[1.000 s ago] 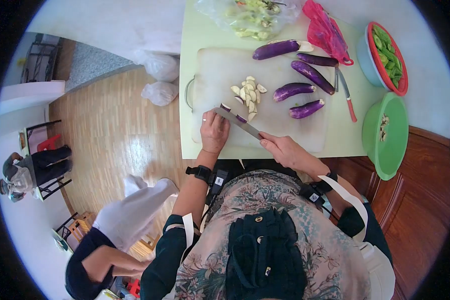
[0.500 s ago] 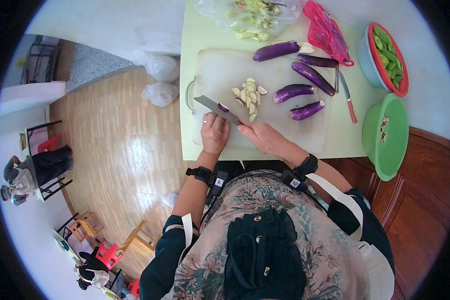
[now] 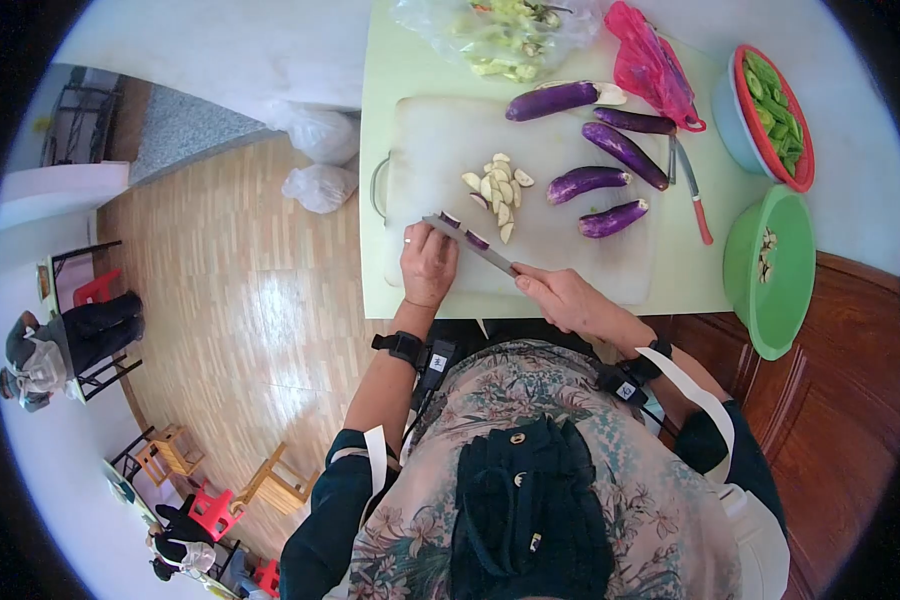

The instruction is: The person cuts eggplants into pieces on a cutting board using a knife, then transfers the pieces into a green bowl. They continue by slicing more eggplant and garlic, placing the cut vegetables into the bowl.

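Note:
My right hand is closed around the handle of a kitchen knife, its blade slanting up and left over the white cutting board. Two purple-skinned eggplant slices sit along the blade's far side. Curled fingers of my left hand, with a ring on one, press down at the near side of the blade on the eggplant, which they mostly hide. Beyond the knife lies a pile of cut eggplant pieces. Several whole purple eggplants rest on the right of the board and beside it.
A red-handled knife lies right of the board. Along the right edge stand a green basin with some cut pieces and a red basket of green vegetables. Behind are a pink bag and a clear bag. Other people are far left.
The knife and my right hand have shifted right and toward me, drawing the blade back. A second slice now shows along the blade. My left hand stays nearly in place.

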A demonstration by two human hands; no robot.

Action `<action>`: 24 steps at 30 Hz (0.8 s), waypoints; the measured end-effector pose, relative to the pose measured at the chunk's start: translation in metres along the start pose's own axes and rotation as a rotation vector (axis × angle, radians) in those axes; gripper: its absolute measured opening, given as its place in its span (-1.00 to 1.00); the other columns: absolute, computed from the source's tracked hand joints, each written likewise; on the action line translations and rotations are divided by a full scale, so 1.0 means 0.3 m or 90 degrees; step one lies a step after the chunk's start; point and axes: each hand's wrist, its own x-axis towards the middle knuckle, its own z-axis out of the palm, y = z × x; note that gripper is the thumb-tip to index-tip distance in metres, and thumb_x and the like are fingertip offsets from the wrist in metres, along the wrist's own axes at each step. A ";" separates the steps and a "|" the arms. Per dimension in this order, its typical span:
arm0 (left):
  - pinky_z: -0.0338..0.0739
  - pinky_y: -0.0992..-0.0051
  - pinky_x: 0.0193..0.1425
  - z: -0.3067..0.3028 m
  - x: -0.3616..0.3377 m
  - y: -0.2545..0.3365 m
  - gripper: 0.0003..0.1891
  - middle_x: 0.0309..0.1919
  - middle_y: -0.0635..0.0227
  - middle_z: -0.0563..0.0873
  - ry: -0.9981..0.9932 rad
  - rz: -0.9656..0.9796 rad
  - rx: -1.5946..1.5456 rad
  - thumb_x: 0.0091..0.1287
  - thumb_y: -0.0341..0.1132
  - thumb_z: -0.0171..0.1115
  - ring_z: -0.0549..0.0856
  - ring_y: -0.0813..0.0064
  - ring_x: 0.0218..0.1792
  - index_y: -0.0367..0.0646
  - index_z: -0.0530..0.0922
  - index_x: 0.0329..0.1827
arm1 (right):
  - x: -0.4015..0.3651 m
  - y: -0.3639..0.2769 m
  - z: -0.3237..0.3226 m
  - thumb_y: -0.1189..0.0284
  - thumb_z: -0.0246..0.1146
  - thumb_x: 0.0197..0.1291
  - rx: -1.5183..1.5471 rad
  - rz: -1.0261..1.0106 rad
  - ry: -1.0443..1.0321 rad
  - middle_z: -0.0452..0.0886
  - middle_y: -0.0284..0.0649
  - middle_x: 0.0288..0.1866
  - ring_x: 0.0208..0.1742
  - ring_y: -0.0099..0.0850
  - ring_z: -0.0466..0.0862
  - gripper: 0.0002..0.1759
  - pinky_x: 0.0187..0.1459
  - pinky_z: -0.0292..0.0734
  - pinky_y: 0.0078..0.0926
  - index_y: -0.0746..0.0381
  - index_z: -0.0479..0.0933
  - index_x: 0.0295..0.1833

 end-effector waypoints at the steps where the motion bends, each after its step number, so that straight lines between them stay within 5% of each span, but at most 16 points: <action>1: 0.50 0.30 -0.19 -0.001 0.000 0.000 -0.78 -0.28 0.17 0.56 -0.007 -0.001 -0.001 0.00 -0.60 0.29 0.55 0.14 -0.25 -0.27 0.52 -0.27 | -0.002 0.013 0.004 0.14 -0.08 0.43 0.018 0.004 -0.009 0.38 -0.21 -0.65 -0.62 -0.42 0.44 -0.47 -0.50 0.38 -0.44 0.27 0.34 0.32; 2: 0.50 0.30 -0.20 -0.002 -0.001 0.000 -0.79 -0.29 0.16 0.55 -0.014 -0.001 -0.001 0.00 -0.61 0.28 0.55 0.13 -0.26 -0.28 0.52 -0.28 | -0.003 0.019 0.007 0.15 -0.09 0.44 0.036 0.008 -0.017 0.32 -0.42 -0.72 -0.73 -0.64 0.36 -0.44 -0.66 0.33 -0.61 0.25 0.27 0.40; 12: 0.51 0.30 -0.19 0.003 0.003 0.002 -0.80 -0.31 0.18 0.57 0.005 -0.005 -0.015 -0.01 -0.62 0.26 0.57 0.12 -0.27 -0.28 0.54 -0.29 | 0.016 0.026 0.001 0.13 -0.07 0.44 0.037 -0.025 -0.013 0.31 -0.41 -0.70 -0.72 -0.60 0.35 -0.44 -0.64 0.32 -0.58 0.26 0.29 0.38; 14: 0.51 0.29 -0.18 -0.004 0.001 0.004 -0.81 -0.31 0.16 0.58 0.001 -0.005 -0.018 0.01 -0.61 0.27 0.58 0.11 -0.25 -0.28 0.55 -0.29 | 0.015 -0.024 -0.001 0.10 -0.09 0.41 0.004 0.044 -0.015 0.53 0.00 -0.45 -0.42 -0.20 0.55 -0.45 -0.25 0.47 -0.27 0.29 0.39 0.26; 16: 0.51 0.27 -0.16 -0.004 -0.036 -0.026 -0.80 -0.30 0.13 0.58 -0.022 -0.020 -0.014 0.01 -0.57 0.28 0.58 0.07 -0.23 -0.26 0.56 -0.27 | 0.069 0.008 0.041 0.10 -0.09 0.40 0.078 0.034 0.003 0.60 0.06 -0.35 -0.34 -0.20 0.61 -0.48 -0.20 0.50 -0.27 0.29 0.45 0.18; 18: 0.49 0.24 -0.10 0.022 -0.030 -0.031 -0.85 -0.30 0.11 0.60 0.000 0.022 0.016 0.03 -0.52 0.29 0.59 0.06 -0.22 -0.26 0.57 -0.30 | 0.181 0.122 0.106 0.12 -0.02 0.40 0.082 -0.078 0.052 0.39 -0.30 -0.67 -0.58 -0.50 0.49 -0.53 -0.51 0.43 -0.41 0.28 0.52 0.10; 20: 0.47 0.16 -0.05 0.056 -0.041 -0.051 -0.85 -0.28 0.11 0.64 0.016 0.052 -0.001 0.04 -0.44 0.31 0.59 0.06 -0.18 -0.20 0.58 -0.31 | 0.253 0.158 0.132 0.08 -0.07 0.40 -0.035 -0.143 0.032 0.61 0.04 -0.41 -0.42 -0.30 0.59 -0.53 -0.37 0.48 -0.22 0.26 0.54 -0.16; 22: 0.45 0.08 -0.03 0.052 -0.063 -0.085 -0.73 -0.20 0.01 0.60 -0.041 0.004 -0.012 0.12 -0.25 0.30 0.54 -0.06 -0.11 -0.21 0.56 -0.19 | 0.194 0.079 0.096 0.02 -0.13 0.40 -0.028 -0.259 0.094 0.59 0.03 -0.45 -0.43 -0.10 0.61 -0.47 -0.39 0.47 -0.10 0.26 0.50 -0.20; 24: 0.41 0.01 0.03 0.058 -0.059 -0.070 -0.63 -0.16 -0.08 0.55 -0.021 -0.020 0.025 0.17 -0.16 0.30 0.50 -0.15 -0.09 -0.29 0.53 -0.13 | 0.169 0.043 0.070 -0.09 -0.16 0.36 -0.030 -0.076 0.033 0.52 -0.01 -0.67 -0.65 -0.15 0.54 -0.28 -0.43 0.50 -0.17 0.36 0.53 -0.41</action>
